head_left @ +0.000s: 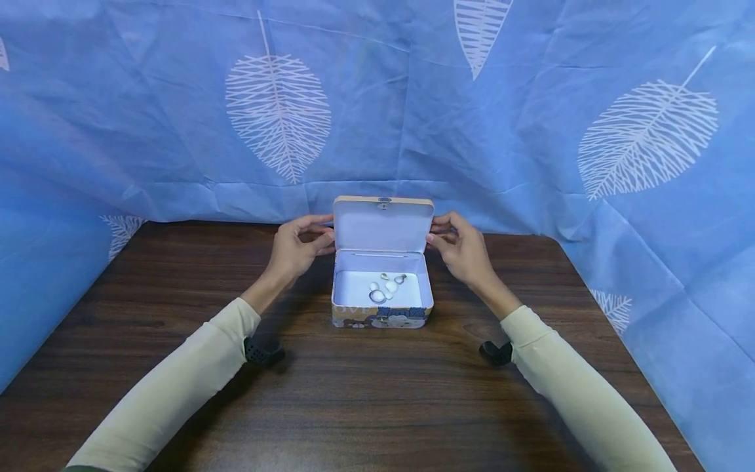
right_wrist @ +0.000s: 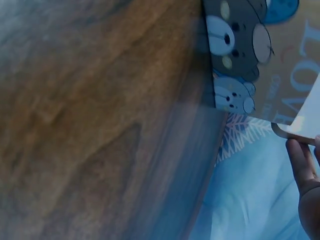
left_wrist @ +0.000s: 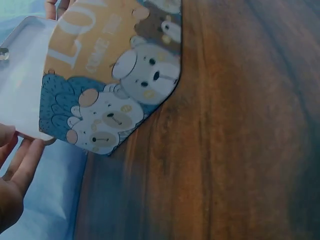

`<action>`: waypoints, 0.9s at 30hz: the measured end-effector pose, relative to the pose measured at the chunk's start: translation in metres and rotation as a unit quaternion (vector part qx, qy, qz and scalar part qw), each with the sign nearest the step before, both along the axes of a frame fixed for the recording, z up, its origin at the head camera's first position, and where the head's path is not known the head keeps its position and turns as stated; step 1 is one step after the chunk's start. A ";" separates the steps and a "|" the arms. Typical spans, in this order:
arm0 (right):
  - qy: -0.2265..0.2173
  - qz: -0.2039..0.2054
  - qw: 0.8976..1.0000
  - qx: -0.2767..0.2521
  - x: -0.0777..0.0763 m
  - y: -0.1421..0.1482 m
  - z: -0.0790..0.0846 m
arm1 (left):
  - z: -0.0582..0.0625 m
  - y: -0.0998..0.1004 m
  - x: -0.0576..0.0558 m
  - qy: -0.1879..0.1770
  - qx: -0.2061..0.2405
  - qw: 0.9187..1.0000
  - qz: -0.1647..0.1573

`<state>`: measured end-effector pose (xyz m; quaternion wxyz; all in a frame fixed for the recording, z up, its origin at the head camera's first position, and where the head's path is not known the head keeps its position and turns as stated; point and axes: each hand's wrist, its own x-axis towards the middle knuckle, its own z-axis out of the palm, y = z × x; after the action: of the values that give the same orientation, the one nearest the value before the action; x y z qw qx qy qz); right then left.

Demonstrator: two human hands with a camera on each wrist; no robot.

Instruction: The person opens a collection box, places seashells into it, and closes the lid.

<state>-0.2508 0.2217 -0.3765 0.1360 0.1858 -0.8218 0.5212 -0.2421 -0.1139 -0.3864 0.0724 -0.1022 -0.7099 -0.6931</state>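
A rectangular tin box [head_left: 380, 316] stands on the table with its hinged lid [head_left: 383, 226] raised. Several small seashells [head_left: 391, 286] lie on its white floor. At the lid's left edge, my left hand [head_left: 297, 248] pinches it between thumb and fingers. My right hand [head_left: 463, 248] has the opposite edge in a similar pinch. Cartoon bears and lettering cover the tin box [left_wrist: 115, 75] in the left wrist view, where the left hand [left_wrist: 17, 185] meets the lid's rim. The right wrist view shows the right hand [right_wrist: 305, 170] at the lid's other side, partly cut off.
The dark wooden table [head_left: 377, 400] extends around the box. Behind it hangs a blue cloth [head_left: 401, 118] with white leaf prints, which also drops along both sides. Black straps [head_left: 263, 352] sit at both wrists, below pale sleeves.
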 end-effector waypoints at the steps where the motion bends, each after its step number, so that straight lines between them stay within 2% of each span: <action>1: 0.006 -0.003 1.000 0.006 0.000 0.000 -0.001 | 0.000 0.000 0.001 0.004 0.001 1.000 0.003; 7: 0.032 -0.019 0.999 0.034 0.006 0.002 -0.002 | -0.001 -0.001 0.010 0.015 -0.009 1.000 0.007; 13: 0.020 -0.063 0.994 0.083 0.016 0.009 0.000 | 0.000 -0.005 0.017 -0.021 -0.023 0.999 -0.010; 16: 0.011 -0.074 0.993 0.090 0.022 0.010 0.001 | 0.001 -0.005 0.020 -0.026 -0.023 0.999 -0.018; 18: -0.001 -0.070 0.995 0.071 0.025 0.009 0.002 | 0.002 -0.005 0.022 -0.028 -0.017 0.999 -0.019; 23: -0.063 -0.035 0.997 -0.027 0.033 0.006 0.009 | 0.005 -0.005 0.029 -0.033 -0.007 0.999 -0.015; 25: -0.079 -0.040 0.996 -0.022 0.038 0.006 0.012 | 0.006 -0.005 0.032 -0.035 -0.009 0.999 -0.013; 27: -0.091 -0.057 0.994 0.015 0.044 0.008 0.014 | 0.005 -0.006 0.034 -0.037 -0.011 0.999 -0.015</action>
<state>-0.2070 0.2295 -0.3626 0.0873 0.0930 -0.8477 0.5148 -0.2078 -0.1196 -0.3815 0.0343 -0.0882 -0.7182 -0.6893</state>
